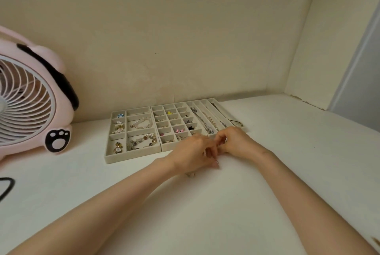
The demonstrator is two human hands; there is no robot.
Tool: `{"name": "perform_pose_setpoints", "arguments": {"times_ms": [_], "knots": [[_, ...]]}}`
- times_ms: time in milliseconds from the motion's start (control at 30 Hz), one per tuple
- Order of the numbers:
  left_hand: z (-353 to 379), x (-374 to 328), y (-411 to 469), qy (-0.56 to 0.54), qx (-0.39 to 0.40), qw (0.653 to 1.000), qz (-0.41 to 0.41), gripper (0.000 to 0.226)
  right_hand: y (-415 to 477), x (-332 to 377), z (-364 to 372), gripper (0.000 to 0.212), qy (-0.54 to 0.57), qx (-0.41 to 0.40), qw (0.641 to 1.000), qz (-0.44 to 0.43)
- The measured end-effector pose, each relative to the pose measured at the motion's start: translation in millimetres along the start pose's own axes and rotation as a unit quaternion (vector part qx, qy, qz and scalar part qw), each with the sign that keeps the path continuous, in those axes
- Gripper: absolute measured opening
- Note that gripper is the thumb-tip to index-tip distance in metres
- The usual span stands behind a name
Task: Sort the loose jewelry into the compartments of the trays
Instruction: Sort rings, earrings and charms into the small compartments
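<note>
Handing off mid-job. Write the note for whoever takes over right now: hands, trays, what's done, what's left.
Left hand and right hand: fingers curled, meeting at the near edge of the grid tray; what they pinch is hidden.
Left tray holds bracelets, grid tray earrings, slot tray necklaces.
Done: most pieces look sorted.
Left: place whatever the fingers hold; no other loose piece clearly shows.

Left hand [192,153] and right hand [236,141] touching, fingers curled, forearms extended

fan [26,98] left of three trays [131,157]
</note>
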State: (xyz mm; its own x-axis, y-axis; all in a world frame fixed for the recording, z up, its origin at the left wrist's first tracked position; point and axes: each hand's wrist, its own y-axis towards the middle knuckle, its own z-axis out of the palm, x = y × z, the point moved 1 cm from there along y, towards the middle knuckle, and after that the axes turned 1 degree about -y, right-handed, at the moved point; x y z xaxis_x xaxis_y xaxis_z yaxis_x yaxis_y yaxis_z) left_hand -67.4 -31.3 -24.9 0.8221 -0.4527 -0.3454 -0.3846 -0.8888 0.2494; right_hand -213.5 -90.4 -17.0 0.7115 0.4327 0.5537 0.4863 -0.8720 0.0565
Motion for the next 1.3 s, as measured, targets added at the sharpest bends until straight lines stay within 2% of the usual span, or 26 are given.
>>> {"name": "perform_pose_setpoints", "arguments": {"times_ms": [133,333,533,667,800,1067,1300], "knots": [[7.9,-1.4,2.7,0.025,-0.014,1.000,0.000,0.028,2.3,-3.3,0.3,0.026,0.010,0.008,1.000,-0.001],[11.4,-1.0,4.2,0.062,-0.055,0.995,0.048,0.019,3.4,-7.2,1.2,0.027,0.026,0.004,1.000,-0.010],[9.3,9.1,4.3,0.038,-0.100,0.992,0.059,0.012,4.4,-5.8,3.6,0.029,0.056,-0.024,0.998,-0.026],[-9.8,21.7,10.1,-0.028,-0.156,0.987,0.008,0.008,3.4,-2.7,5.5,0.022,0.094,-0.035,0.994,-0.033],[-28.1,48.1,17.7,-0.111,-0.219,0.965,-0.097,0.008,4.1,-2.0,6.6,0.020,0.109,-0.050,0.992,-0.035],[-48.8,117.5,51.0,-0.097,-0.257,0.924,-0.266,0.017,6.1,-1.5,9.8,0.020,0.108,-0.060,0.991,-0.050],[-65.0,143.9,87.0,-0.028,-0.235,0.908,-0.347,0.019,8.4,-0.2,11.8,0.020,0.085,-0.063,0.993,-0.060]]}}
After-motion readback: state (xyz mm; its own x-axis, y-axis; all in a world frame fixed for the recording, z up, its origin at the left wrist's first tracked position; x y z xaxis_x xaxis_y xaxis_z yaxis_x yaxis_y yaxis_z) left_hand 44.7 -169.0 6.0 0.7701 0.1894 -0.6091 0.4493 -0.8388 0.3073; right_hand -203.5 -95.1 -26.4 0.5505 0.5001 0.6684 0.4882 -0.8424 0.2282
